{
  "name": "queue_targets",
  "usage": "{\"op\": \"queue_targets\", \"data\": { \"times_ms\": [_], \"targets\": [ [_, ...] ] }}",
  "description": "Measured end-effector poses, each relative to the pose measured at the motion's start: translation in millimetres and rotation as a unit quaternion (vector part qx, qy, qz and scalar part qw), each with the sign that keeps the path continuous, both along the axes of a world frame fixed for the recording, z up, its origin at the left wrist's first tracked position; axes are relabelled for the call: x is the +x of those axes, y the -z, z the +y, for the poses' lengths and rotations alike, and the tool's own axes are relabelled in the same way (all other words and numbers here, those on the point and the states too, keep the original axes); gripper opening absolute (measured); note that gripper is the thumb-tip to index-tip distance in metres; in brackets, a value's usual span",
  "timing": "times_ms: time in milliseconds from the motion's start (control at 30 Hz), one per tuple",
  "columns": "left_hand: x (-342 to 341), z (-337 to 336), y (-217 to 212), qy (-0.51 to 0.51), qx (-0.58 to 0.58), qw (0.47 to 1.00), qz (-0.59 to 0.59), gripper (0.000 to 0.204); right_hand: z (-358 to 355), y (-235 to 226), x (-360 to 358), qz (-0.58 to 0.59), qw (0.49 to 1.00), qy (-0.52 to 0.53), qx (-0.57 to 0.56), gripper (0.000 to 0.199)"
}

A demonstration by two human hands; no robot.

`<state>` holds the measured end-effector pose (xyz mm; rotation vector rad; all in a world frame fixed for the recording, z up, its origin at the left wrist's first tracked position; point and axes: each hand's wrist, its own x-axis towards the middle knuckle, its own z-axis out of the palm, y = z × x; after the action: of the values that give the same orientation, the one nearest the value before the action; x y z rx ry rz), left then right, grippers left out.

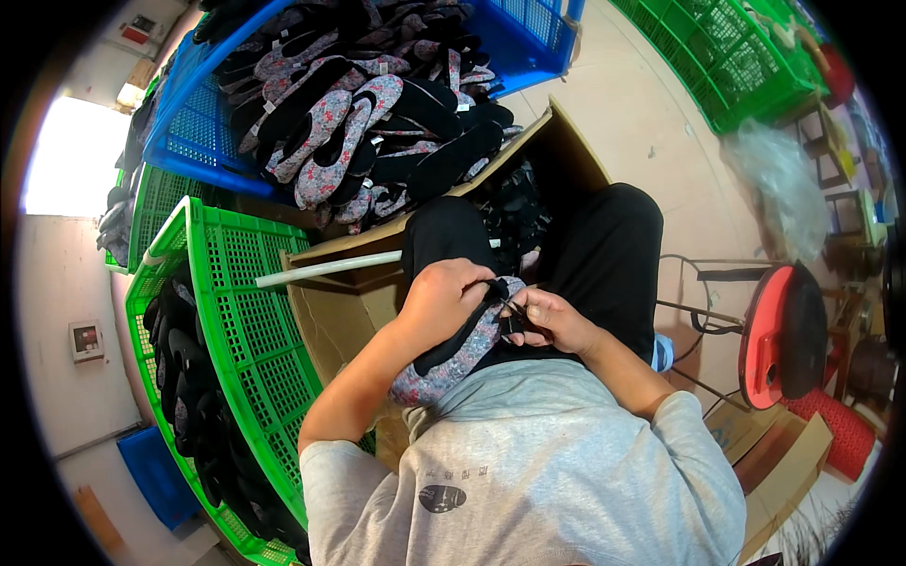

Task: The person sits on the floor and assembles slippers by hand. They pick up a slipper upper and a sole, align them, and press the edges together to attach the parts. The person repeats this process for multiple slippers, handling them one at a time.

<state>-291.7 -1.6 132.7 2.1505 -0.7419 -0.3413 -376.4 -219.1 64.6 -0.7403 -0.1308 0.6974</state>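
Observation:
A floral slipper (453, 364) with a black lining lies across my lap, grey with small red and blue flecks. Its upper end is pinched in my left hand (442, 300), whose fingers are closed over the black edge. Close beside that end, my right hand (559, 324) is closed around a small black tool (511, 326) that looks like thread snips. The tool's tip is right at the slipper's edge; whether it touches is too small to tell. Between my knees, an open cardboard box (330, 316) holds dark items (517, 212).
Ahead, a blue crate (203, 156) overflows with similar slippers (326, 141). A green crate (250, 311) of dark slippers stands at my left, with a white bar (330, 269) near its rim. To the right are a red-and-black stool (776, 335), a plastic bag (779, 184) and another green crate (722, 71).

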Motion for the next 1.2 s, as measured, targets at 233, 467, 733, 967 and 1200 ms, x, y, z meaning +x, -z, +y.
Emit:
{"op": "queue_targets", "data": {
  "times_ms": [233, 467, 733, 967, 1200],
  "targets": [
    [-0.1, -10.6, 4.5, -0.014, 0.025, 0.997, 0.071, 0.026, -3.1, 4.3, -1.0, 0.034, 0.998, 0.047, -0.013, 0.042],
    [-6.1, -14.1, 20.2, -0.059, -0.034, 0.997, -0.041, 0.015, 0.2, 8.9, 0.5, 0.035, 0.999, 0.035, 0.0, 0.044],
    [-21.7, -6.7, 6.9, -0.113, -0.008, 0.986, -0.121, 0.006, 0.5, 12.1, 0.9, 0.045, 0.999, 0.026, -0.007, 0.044],
    [-42.7, -9.2, 4.1, -0.175, 0.023, 0.973, -0.149, 0.007, -2.9, -6.6, 6.9, 0.077, 0.996, 0.011, -0.044, 0.041],
    [-51.8, -13.9, 10.4, -0.201, 0.031, 0.962, -0.18, 0.008, -5.4, -29.5, 18.7, 0.045, 0.99, -0.043, -0.127, 0.026]
  ]
}}
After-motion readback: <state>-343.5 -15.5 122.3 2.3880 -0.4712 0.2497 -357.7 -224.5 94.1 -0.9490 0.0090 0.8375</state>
